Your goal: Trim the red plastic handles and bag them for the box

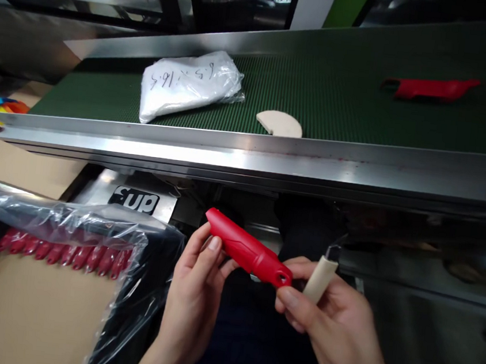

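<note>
A red plastic handle-shaped part [247,249] with a hole at one end is held between my two hands, below the conveyor edge. My left hand [198,281] pinches its upper left end between thumb and fingers. At the holed end, the thumb and fingertips of my right hand [328,318] grip it. Also tucked in my right hand is a small cream-handled knife [320,280], its thin metal tip pointing up and away; the tip is blurred. Both hands are closed.
On the green conveyor belt [330,93] lie a bagged white bundle [187,86] with handwritten marks, a cream half-disc [281,123] and another red part [435,89]. A metal rail [246,150] edges it. At lower left, a plastic-lined box [136,286] holds a row of red parts [66,253] beside cardboard.
</note>
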{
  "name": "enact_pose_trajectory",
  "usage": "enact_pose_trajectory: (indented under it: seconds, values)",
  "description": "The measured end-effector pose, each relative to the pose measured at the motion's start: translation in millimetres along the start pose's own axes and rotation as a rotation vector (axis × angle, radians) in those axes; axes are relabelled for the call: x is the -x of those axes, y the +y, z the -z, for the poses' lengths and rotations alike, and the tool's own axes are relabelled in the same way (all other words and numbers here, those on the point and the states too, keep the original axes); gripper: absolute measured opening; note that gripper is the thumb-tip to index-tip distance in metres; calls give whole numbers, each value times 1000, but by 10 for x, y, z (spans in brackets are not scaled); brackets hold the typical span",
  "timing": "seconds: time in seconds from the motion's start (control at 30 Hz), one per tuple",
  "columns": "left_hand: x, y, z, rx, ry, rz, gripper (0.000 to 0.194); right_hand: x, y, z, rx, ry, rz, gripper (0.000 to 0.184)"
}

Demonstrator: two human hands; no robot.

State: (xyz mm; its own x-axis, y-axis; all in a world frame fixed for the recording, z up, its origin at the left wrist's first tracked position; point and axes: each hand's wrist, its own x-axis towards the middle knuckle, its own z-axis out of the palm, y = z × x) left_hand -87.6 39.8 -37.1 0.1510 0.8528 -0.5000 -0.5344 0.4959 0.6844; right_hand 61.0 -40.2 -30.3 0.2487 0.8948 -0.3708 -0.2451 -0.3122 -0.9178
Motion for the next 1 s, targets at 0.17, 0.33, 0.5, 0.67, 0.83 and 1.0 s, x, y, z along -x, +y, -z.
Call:
enact_pose_trajectory:
  seconds: [0.17, 0.33, 0.5, 0.67, 0.83, 1.0]
  values:
    - [14, -32, -31, -40, 20, 35, 21, -29, -153, -31, -258, -25, -250, 26]
    - [44, -52, -45, -22, -2, 61, 17, -82, -221, 5, -413, 4, -356, 24]
    - [53, -102, -30, -40, 3, 133, 16, -77, -219, 19, -440, -14, -374, 24]
    - [26, -171, -1, -10, -3, 213, 18, -32, -214, 28, -314, -35, -277, 27]
    - [18, -219, -4, 45, -43, 349, 14, -37, -224, 47, -159, -107, -232, 33]
    - [71, -318, -9, 131, -55, 470, 11, -59, -258, 29, -219, -139, -247, 33]
